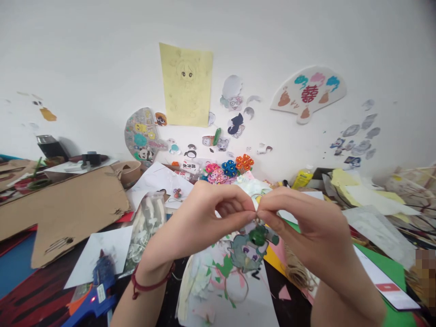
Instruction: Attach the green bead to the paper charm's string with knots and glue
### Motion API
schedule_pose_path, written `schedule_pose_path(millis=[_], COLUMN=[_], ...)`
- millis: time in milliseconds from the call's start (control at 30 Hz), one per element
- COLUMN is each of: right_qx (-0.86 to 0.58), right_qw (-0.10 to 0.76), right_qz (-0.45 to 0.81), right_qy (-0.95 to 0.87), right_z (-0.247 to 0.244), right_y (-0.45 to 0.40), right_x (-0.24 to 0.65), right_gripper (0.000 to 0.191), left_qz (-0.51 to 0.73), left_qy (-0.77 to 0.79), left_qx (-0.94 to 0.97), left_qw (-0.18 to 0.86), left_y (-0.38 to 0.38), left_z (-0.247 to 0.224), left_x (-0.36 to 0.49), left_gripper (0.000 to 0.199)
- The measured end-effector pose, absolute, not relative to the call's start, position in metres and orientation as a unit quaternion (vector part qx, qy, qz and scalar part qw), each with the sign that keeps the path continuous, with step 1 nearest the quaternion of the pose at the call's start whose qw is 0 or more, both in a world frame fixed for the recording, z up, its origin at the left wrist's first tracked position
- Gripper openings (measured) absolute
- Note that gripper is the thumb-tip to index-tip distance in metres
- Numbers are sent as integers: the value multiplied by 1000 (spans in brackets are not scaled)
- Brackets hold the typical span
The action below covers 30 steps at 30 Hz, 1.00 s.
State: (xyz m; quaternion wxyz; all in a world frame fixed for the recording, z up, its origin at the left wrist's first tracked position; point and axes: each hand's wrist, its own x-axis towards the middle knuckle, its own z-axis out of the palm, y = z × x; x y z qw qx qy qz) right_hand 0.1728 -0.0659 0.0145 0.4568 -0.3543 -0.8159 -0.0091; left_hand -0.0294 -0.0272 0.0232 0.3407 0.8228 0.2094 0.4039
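White wall ahead, with a yellow pencil-sketch sheet at 12 o'clock and a paper fan cut-out at 1 o'clock. Below it, a crowded worktable: cardboard sheet at 9 o'clock, blue hot glue gun at 7 o'clock, its red light lit. Both hands are raised at centre, left hand wearing a red cord bracelet, right hand opposite. Their fingertips are pressed together on a small metal loop, partly hidden, with a green charm hanging just below, above a cartoon paper cut-out. Risk: a slipped pinch could drop the charm among paper scraps; reaching low at 7 o'clock could bring skin against the glue gun's hot nozzle.
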Motion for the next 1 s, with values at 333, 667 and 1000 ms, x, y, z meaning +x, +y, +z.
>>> schedule_pose_path(millis=[333,667,1000], right_qx=[-366,-370,-309], right_qw=[497,558,587], right_qz=[-29,87,-40], right_qy=[-786,-738,-747], right_z=[13,12,10], right_y=[-56,-68,-72], right_x=[170,170,158], right_gripper=[11,8,21], left_qz=[473,540,548], left_qy=[187,149,112], left_qx=[860,820,803], left_qw=[40,-121,-207], left_y=[-18,-19,-19], left_z=[12,10,10], left_x=[-23,-18,-21], left_gripper=[6,7,4])
